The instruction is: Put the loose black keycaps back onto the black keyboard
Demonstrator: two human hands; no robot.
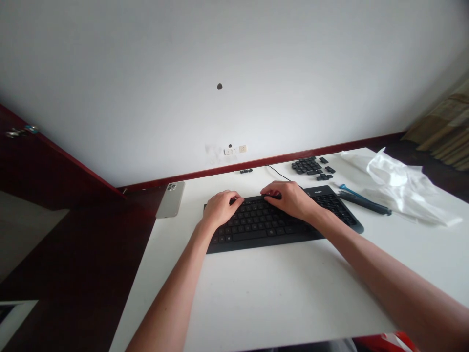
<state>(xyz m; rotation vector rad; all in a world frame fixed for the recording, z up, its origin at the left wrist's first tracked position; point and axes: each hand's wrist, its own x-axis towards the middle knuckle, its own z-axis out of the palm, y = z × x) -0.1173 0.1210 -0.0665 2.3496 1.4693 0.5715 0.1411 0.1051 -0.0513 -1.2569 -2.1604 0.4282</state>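
A black keyboard (256,226) lies on the white table, with its right-hand section of keys looking partly stripped. At its far left edge, my left hand (222,208) is closed, thumb on the top row and fingers curled over the back. My right hand (289,199) grips the same back edge farther right, thumb and fingers pinched together. Whether a small key sits between the fingertips is hidden. Loose black keycaps (307,166) are gathered behind the keyboard, and a few more keycaps (246,171) stand near the table's far edge.
A phone (171,199) lies at the table's left edge. To the right are a dark strip-like piece (364,202), a blue-tipped tool (350,189) and a crumpled clear plastic bag (397,178). A cable (279,172) runs behind the keyboard towards the wall.
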